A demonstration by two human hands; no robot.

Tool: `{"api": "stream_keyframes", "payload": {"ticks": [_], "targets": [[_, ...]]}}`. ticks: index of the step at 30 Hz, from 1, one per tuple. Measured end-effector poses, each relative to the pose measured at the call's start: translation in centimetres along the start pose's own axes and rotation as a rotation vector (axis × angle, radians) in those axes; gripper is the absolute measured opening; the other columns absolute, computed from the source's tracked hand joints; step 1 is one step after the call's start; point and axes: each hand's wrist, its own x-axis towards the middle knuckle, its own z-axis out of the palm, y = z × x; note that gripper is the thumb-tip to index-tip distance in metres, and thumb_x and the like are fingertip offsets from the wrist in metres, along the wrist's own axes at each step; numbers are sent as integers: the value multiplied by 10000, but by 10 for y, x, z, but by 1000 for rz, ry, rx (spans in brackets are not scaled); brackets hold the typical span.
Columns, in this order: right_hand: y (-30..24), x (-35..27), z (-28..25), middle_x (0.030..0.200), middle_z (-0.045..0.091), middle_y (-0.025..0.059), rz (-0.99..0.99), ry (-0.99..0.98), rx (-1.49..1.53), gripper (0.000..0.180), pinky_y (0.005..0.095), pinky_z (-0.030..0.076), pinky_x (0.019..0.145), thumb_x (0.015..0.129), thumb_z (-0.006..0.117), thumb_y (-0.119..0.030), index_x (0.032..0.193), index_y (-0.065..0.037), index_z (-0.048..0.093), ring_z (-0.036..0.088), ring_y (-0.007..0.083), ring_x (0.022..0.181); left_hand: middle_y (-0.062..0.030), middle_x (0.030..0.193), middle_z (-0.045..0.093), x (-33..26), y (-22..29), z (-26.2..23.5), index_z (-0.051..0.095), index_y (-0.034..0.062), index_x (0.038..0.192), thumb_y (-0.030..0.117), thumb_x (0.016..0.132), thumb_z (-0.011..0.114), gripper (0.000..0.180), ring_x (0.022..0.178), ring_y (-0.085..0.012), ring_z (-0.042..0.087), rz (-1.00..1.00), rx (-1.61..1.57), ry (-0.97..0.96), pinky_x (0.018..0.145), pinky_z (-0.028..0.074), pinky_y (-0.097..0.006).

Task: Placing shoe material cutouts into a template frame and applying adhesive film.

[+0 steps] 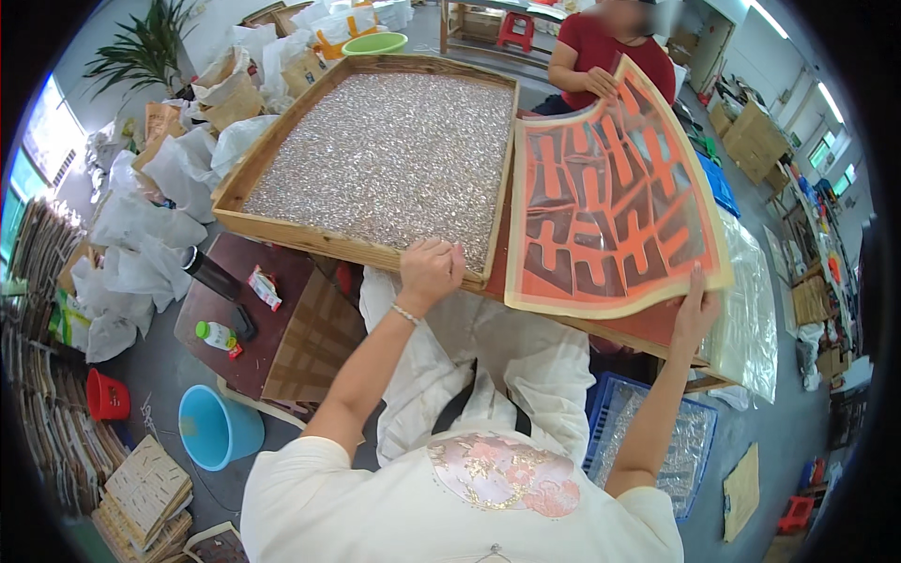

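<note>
A wide wooden tray [282, 230] filled with small shiny silver pieces lies in front of me. My left hand [430, 269] grips its near rim with fingers curled over the edge. To the right, a large orange sheet with dark cut-out shapes [610, 202] is lifted and tilted. My right hand [696, 310] holds its near right corner. A person in a red shirt [615, 52] across the table holds the sheet's far edge with one hand [601, 83].
White sacks [141, 235] pile at the left. A dark low table [272, 338] holds a black bottle [211, 274] and a small green-capped bottle [216, 334]. A blue bucket [218, 427] and a red bucket [106, 396] stand on the floor. A blue crate [690, 441] sits at the lower right.
</note>
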Motion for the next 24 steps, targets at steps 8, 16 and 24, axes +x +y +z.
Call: {"api": "stream_keyframes", "payload": {"ticks": [8, 16, 24], "targets": [[-95, 17, 58, 516, 531, 18, -285, -248, -34, 293, 253, 380, 423, 895, 617, -255, 762, 3, 655, 503, 59, 460, -50, 640, 533, 15, 37, -16, 570, 64, 641, 300, 783, 697, 304, 674, -224, 549, -150, -35, -137, 636, 433, -366], [-165, 22, 128, 603, 565, 90, -533, -475, -44, 249, 294, 410, 546, 894, 595, -237, 852, 7, 623, 535, 141, 556, -124, 656, 587, 173, 133, -42, 557, 25, 997, 267, 799, 686, 338, 620, -330, 596, -224, -414, -98, 574, 481, -398], [-7, -56, 142, 1143, 546, 88, 713, -759, 516, 589, 338, 431, 906, 970, 345, -531, 1255, -30, 468, 537, 177, 1026, -74, 641, 618, 228, 45, -79, 610, -29, 884, 187, 903, 542, 227, 533, -130, 607, -559, -972, 55, 494, 502, -265]]}}
